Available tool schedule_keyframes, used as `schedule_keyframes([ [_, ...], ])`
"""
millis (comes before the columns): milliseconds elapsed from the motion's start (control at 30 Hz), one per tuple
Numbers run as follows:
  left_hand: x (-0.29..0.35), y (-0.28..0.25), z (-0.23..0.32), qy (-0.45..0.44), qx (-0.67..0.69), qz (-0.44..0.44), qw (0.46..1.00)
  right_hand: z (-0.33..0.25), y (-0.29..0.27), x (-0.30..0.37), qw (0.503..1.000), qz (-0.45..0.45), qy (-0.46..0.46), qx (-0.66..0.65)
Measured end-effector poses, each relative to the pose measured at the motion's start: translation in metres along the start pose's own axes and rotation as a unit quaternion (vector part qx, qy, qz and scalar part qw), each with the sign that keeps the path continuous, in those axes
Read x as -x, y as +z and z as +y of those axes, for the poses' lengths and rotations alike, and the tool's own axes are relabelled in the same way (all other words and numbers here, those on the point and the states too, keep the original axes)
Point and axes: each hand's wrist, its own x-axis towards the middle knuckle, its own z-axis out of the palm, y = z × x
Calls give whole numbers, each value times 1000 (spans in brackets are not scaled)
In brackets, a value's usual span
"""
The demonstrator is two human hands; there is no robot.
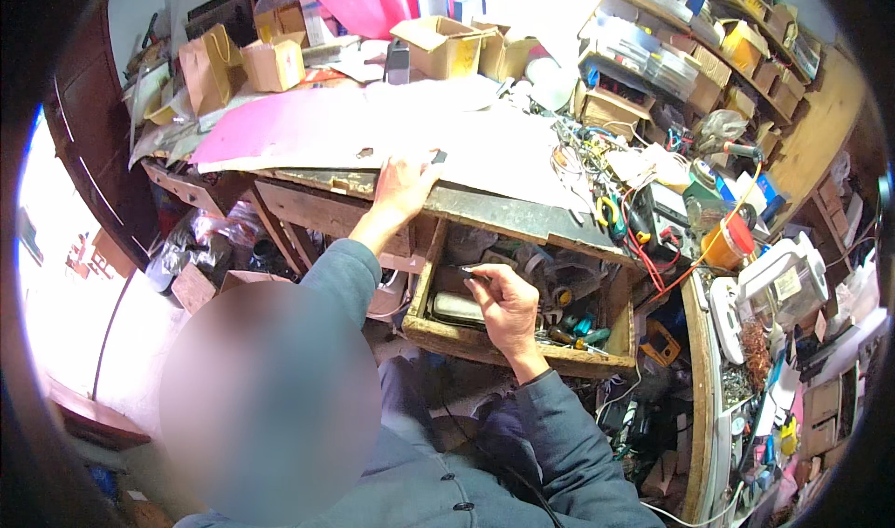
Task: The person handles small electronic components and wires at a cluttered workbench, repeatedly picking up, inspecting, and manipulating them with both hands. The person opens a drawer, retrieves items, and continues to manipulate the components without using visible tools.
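Observation:
My left hand (403,191) rests at the bench's front edge, fingers bent. A small dark piece (438,156) shows at its fingertips, its kind too small to make out. Over the pulled-out wooden drawer (522,358), my right hand (508,306) is closed in a pinch. Between thumb and forefinger sits a thin dark piece (465,272), also too small to name. Beneath that hand the drawer holds a pale, rounded case (458,308) and several screwdrivers (589,338) with green and teal handles. Clear plastic bags lie toward its back.
A pink and white sheet (280,129) covers much of the bench top. Pliers (611,219), red wires and a tangle of cables crowd its right end. Cardboard boxes (436,48) line the back. At right stands a side table with a clear plastic container (788,281) and an orange-lidded jar (729,241).

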Motion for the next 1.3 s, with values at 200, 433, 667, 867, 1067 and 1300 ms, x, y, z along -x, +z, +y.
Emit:
schedule_keyframes([
  [200,17,-4,29,150,-83,143,975,4,-2,-2,1000,20,-18,7],
  [433,123,-1,67,-134,425,-122,887,7,2,2,996,60,-59,-12],
  [667,146,13,51,-201,552,-190,787,9,3,-1,993,63,-95,-9],
  [867,152,17,42,-226,605,-120,754,10,-3,-3,992,79,-4,-101],
  [1067,151,16,43,-242,583,-147,762,11,-1,-9,981,130,15,-142],
  [1300,154,18,40,-236,540,-122,799,14,-3,0,968,82,78,-224],
])
